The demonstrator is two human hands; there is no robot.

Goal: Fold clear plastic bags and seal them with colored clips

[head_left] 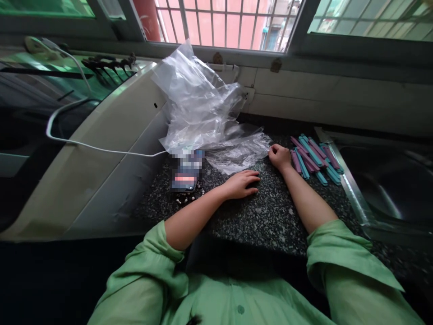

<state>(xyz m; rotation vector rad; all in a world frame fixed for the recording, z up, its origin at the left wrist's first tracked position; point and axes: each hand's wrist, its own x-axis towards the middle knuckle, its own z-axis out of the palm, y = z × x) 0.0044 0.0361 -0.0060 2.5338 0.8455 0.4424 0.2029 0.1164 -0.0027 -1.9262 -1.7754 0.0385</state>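
Note:
My left hand [241, 184] lies palm down on the speckled dark countertop [260, 221], its fingers stretched out and slightly apart, with nothing in it. Just beyond its fingertips is the near edge of crumpled clear plastic bags [203, 104]. My right hand [280, 156] rests on the counter as a loose fist, close beside the right tip of the plastic; no object shows in it. To the right of that fist lies a loose pile of flat pink-purple and light blue strips [313, 155], crossing one another at several angles.
Left of my left forearm lies a phone [184, 180], its screen blurred, with small shiny bits [189, 197] around it. A white cable [111, 150] runs toward it from a pale appliance [111, 108]. A metal sink [389, 180] borders the right side. A barred window [230, 22] is behind.

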